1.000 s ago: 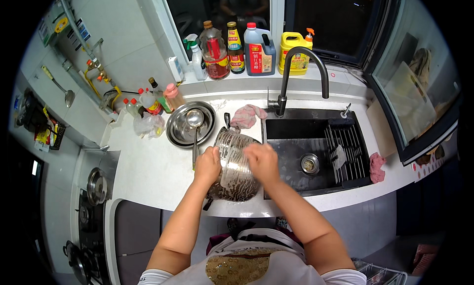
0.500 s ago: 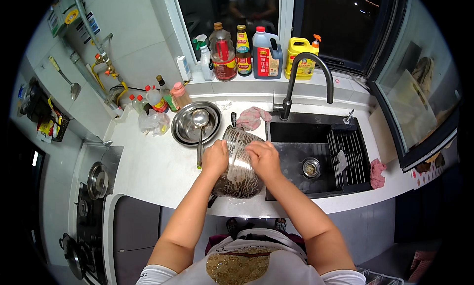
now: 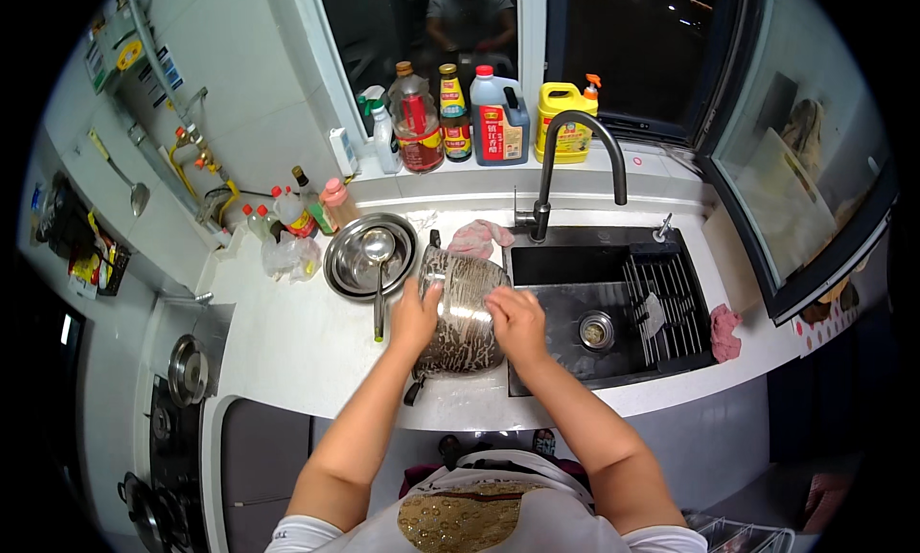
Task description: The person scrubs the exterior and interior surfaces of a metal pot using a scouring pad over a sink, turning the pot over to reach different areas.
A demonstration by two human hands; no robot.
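Observation:
A steel pot (image 3: pixel 465 337), streaked with pale suds, lies tipped on its side on the white counter left of the sink. Its dark handles (image 3: pixel 414 392) stick out at the far and near ends. Against the pot's left side my left hand (image 3: pixel 412 318) is wrapped, thumb over the wall. My right hand (image 3: pixel 518 325) presses its right side with curled fingers; what they hold, if anything, is hidden. Left of the pot, a ladle (image 3: pixel 379 299) rests in a wide steel bowl (image 3: pixel 333 270), its handle over the near rim.
A black sink (image 3: pixel 556 361) with a faucet (image 3: pixel 547 174) and drying rack (image 3: pixel 676 309) lies right of the pot. Pink cloths (image 3: pixel 479 237) sit behind the pot and right of the sink. Bottles (image 3: pixel 500 122) line the sill; an open window pane (image 3: pixel 805 170) leans in at right.
My left hand's fingers have straightened from a fist along the pot's side. My right hand stays curled at the right. The suds streaks look different, and the whole view has shifted slightly.

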